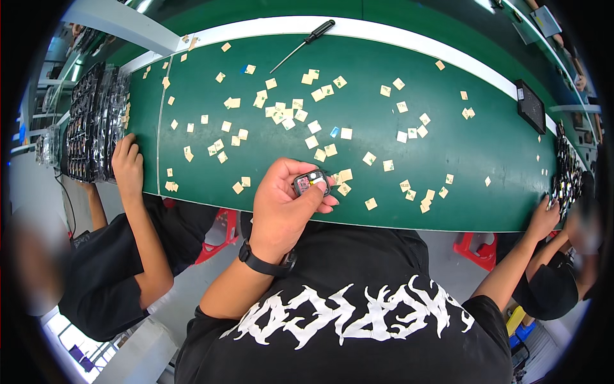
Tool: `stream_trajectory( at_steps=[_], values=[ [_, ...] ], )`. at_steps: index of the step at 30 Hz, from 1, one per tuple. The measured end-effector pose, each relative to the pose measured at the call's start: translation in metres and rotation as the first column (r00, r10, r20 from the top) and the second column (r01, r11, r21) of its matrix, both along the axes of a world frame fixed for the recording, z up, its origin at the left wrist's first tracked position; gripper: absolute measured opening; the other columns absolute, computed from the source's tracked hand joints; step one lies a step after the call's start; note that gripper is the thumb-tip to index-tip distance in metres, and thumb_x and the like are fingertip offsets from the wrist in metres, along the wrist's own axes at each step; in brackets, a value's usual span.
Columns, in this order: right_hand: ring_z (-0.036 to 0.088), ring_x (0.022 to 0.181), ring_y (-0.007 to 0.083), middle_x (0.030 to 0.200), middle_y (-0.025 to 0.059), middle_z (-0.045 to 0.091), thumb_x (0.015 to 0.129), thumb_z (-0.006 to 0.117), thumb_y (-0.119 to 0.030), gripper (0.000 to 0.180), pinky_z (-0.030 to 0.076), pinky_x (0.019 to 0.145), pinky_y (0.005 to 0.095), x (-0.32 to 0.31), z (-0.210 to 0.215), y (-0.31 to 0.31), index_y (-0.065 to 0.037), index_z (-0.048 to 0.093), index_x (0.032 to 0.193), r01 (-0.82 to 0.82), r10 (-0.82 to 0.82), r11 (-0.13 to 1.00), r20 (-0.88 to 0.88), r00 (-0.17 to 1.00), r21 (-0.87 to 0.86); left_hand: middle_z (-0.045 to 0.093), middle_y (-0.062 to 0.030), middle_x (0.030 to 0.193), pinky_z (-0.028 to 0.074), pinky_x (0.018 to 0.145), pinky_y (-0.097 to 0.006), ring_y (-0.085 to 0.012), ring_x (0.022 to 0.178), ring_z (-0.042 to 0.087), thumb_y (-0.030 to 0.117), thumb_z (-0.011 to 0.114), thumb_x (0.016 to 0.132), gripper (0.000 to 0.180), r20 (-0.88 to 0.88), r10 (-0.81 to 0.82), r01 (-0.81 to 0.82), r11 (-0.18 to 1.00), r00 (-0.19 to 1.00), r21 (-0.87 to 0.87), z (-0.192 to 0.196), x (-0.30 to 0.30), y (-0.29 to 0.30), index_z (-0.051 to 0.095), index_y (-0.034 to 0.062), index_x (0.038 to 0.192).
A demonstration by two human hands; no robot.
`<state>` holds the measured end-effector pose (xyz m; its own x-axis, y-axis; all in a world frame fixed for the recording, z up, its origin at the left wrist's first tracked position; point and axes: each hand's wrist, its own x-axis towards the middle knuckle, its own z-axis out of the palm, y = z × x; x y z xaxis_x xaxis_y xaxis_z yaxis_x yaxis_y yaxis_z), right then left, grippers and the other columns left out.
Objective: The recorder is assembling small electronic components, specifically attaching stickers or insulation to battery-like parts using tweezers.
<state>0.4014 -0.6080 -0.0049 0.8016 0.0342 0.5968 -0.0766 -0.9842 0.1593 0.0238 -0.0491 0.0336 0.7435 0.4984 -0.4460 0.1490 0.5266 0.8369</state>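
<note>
My left hand, with a black band on its wrist, is closed around a small rounded-square black watch case. The case faces up, and small red, white and yellow parts show inside it. My left thumb presses on the case's right side. Far to the right, my right hand reaches to a pile of dark, shiny trays. Its fingers are bunched at the pile's near edge; whatever they grip is too small to make out.
Many small cream paper squares lie scattered on the green table. A black-handled screwdriver lies by the far edge. A black tray stands far right. At left, another person's hand is beside stacked plastic trays.
</note>
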Motion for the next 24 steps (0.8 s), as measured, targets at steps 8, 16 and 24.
stream_trajectory(
  at_steps=[8,16,24],
  values=[
    [0.058,0.104,0.0565,0.109,0.0439,0.057,0.078,0.073,-0.056,0.086,0.047,0.096,0.0582,0.005,0.007,0.044,0.021,0.055,0.113,0.138,-0.133,0.956,-0.038,0.990,0.258,0.069,-0.0211,0.101,0.059,0.065,-0.027,-0.0181,0.074,0.070,-0.008,0.058,0.093,0.023,-0.017,0.047,-0.047,0.999,0.999,0.014,-0.002,0.003,-0.005,0.050,-0.0039,0.114],
    [0.061,0.119,0.0434,0.126,0.0288,0.064,0.089,0.057,-0.059,0.070,0.048,0.100,0.0487,0.028,-0.002,0.008,-0.004,0.063,0.132,0.323,-0.278,0.926,-0.224,0.934,0.195,0.069,-0.0205,0.105,0.061,0.071,-0.029,-0.0206,0.081,0.072,-0.007,0.058,0.094,0.025,-0.013,-0.014,0.014,0.999,1.000,0.042,-0.002,0.001,0.000,0.050,-0.0025,0.117],
    [0.061,0.117,0.0437,0.124,0.0278,0.065,0.091,0.058,-0.057,0.067,0.048,0.099,0.0481,0.029,-0.009,-0.015,-0.002,0.064,0.130,0.209,-0.173,0.951,-0.165,0.971,0.229,0.063,-0.0213,0.125,0.059,0.094,-0.037,-0.0325,0.110,0.068,-0.005,0.058,0.097,0.028,0.180,0.053,-0.038,0.996,0.982,-0.084,0.001,-0.024,0.022,0.054,-0.0012,0.124]
  ],
)
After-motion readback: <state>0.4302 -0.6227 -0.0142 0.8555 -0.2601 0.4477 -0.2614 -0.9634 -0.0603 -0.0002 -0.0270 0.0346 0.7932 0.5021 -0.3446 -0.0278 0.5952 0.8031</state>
